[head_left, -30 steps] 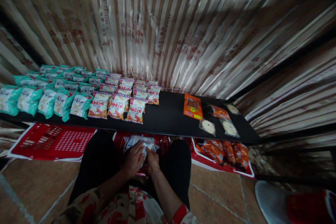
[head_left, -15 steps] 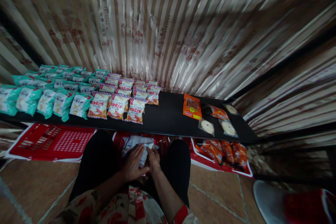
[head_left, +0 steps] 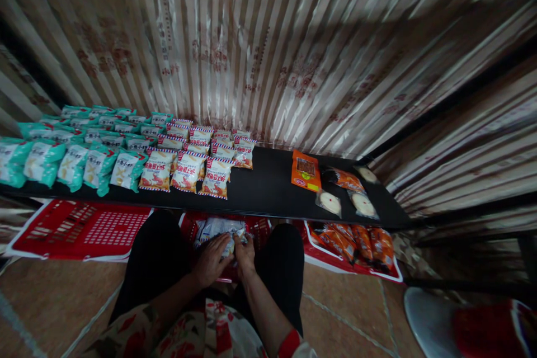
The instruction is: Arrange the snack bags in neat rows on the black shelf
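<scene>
Between my knees, my left hand (head_left: pixel 213 261) lies over the near left side of a small snack bag (head_left: pixel 230 248), its fingers curved onto the wrapper. My right hand (head_left: pixel 245 254) grips the right side of the same bag, with the thumb on top. The hands cover much of it, so its print cannot be read. Just beyond sits a pale plastic wrapping (head_left: pixel 216 226) with blue marks, inside a red basket (head_left: pixel 263 227) tucked partly beneath the shelf.
A black shelf (head_left: pixel 264 190) spans the front, bearing teal snack bags (head_left: pixel 126 169), white-and-orange snack bags (head_left: pixel 216 176), an orange packet (head_left: pixel 306 172) and round wrapped cakes (head_left: pixel 329 202). Red baskets flank my knees: a left one (head_left: pixel 109 226) and a right one (head_left: pixel 396 273) with orange packets.
My left hand has shifted slightly over the snack bag, and the bag now sits lower, more covered by the fingers. Things on the shelf stay as they were.
</scene>
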